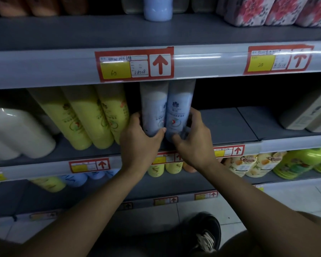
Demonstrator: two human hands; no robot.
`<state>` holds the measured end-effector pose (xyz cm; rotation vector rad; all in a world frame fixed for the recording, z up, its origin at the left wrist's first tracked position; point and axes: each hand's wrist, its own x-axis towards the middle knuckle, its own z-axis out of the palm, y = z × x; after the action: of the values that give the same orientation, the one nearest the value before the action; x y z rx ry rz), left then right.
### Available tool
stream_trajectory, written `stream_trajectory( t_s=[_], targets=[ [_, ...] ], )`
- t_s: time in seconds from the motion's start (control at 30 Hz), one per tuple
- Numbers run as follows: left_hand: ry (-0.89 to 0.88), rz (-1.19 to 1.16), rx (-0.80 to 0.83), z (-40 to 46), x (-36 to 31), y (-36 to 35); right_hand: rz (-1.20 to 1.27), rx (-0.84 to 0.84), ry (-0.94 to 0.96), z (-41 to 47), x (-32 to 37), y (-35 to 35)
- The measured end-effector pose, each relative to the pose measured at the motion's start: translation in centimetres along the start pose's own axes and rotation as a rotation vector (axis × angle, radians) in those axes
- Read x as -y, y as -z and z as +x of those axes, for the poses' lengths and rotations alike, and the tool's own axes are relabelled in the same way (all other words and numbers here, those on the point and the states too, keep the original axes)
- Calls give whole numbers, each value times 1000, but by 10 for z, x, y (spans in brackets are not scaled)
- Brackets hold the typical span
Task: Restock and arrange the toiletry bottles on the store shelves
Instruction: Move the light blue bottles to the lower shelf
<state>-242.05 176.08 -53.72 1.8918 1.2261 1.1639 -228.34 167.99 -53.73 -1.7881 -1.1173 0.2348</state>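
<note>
1. Two blue bottles, one point(153, 115) touching the other point(178, 115), stand side by side on the grey middle shelf point(228, 125), tops hidden behind the shelf edge above.
2. The left hand point(139, 138) curls round the left bottle; the right hand point(193, 140) curls round the right one.
3. Yellow bottles point(85, 117) lean just to the left; white bottles point(17, 130) lie further left.
4. Red-framed price tags point(134, 64) line the shelf edges.
5. Below, a pale tiled floor point(295, 197) and a dark shoe point(206, 232); the light is dim.
</note>
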Motion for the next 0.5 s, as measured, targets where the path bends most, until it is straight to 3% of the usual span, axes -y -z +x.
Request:
stream_trajectory(
  t_s=[0.17,0.5],
  targets=[
    [-13,37,62,-3,-4,0,16,6,4,-1,1,1],
    [-12,71,-2,-1,-5,-4,-10,-25,33,10,-7,-4]
  ],
)
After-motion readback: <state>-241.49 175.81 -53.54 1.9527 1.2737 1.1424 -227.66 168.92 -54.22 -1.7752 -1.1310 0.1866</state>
